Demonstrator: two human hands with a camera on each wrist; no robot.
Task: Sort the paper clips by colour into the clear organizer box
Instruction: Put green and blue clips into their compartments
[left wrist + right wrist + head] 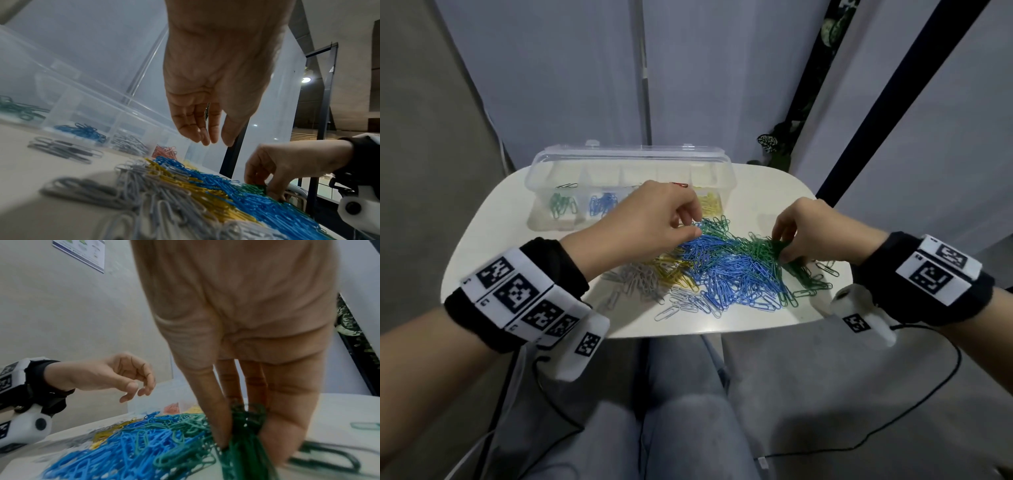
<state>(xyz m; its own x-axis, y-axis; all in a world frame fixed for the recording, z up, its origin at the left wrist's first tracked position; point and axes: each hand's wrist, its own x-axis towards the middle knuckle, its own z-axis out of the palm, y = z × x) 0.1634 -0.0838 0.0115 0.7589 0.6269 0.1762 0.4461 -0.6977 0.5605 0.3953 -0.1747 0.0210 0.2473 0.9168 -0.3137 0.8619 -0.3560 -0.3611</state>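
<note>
Setting: an office-type interior. Indicators: frosted partition panels (722,85) in dark metal frames (893,102), a printed poster (82,253) fixed to a plain wall, a recessed ceiling light (306,79), and a small white surface (756,192) carrying stationery. A leafy plant (784,137) stands behind the surface.

White rounded tabletop (763,192) with clips and box

A mixed heap of paper clips (722,270) covers the centre; the clear organizer box (630,188) sits at 11 o'clock, lid up; stray green clips (804,291) lie at 4 o'clock.
</note>
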